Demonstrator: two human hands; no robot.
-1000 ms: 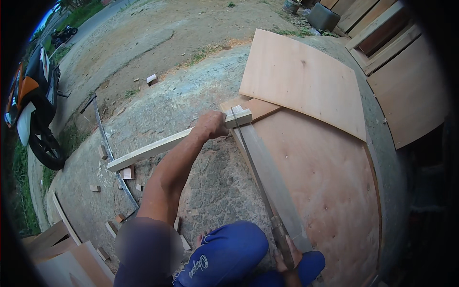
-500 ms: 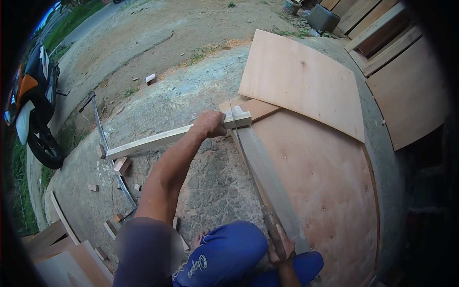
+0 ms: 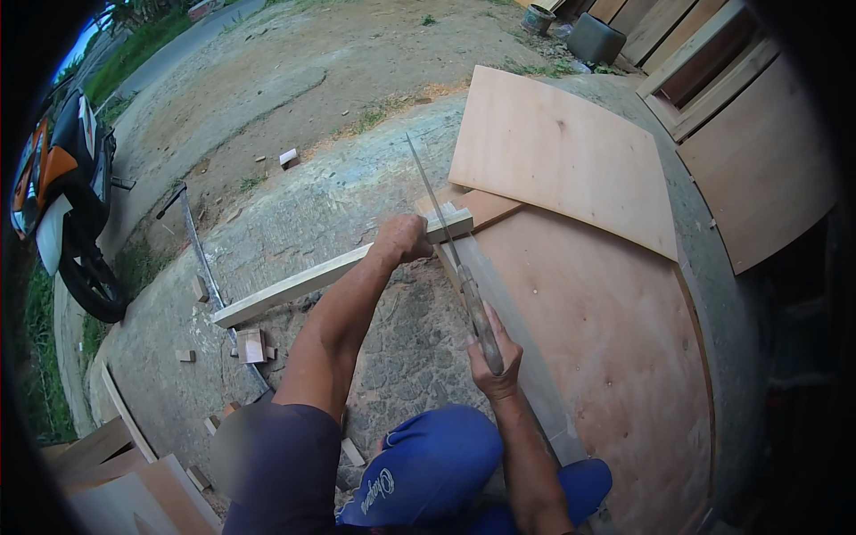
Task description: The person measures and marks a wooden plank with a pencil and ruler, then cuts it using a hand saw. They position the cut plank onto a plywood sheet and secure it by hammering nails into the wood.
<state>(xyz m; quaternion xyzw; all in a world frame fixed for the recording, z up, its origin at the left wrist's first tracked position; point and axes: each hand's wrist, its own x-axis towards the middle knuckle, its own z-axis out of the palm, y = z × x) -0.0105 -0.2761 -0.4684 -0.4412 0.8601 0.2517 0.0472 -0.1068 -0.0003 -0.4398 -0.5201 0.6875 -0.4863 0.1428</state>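
Observation:
A long pale wooden bar (image 3: 290, 287) lies slantwise, its far right end propped on the corner of stacked boards. My left hand (image 3: 403, 239) is closed around the bar near that end, pressing it down. In my right hand (image 3: 497, 364) is the handle of a handsaw (image 3: 475, 299). The saw's narrow blade crosses the bar just right of my left hand, and its tip sticks out beyond the bar. Beneath the bar's end is a reddish board (image 3: 492, 207). Whether the teeth have cut into the wood is too small to tell.
A large plywood panel (image 3: 606, 357) lies at my right, with a smaller panel (image 3: 566, 156) resting across its far end. Several wood offcuts, one a block (image 3: 252, 346), lie left near a thin metal bar (image 3: 194, 236). A motorcycle (image 3: 76, 196) stands far left.
My right hand has pushed the saw forward and away from me, so its handle is now closer to the bar and its tip reaches farther beyond. My left hand keeps its hold.

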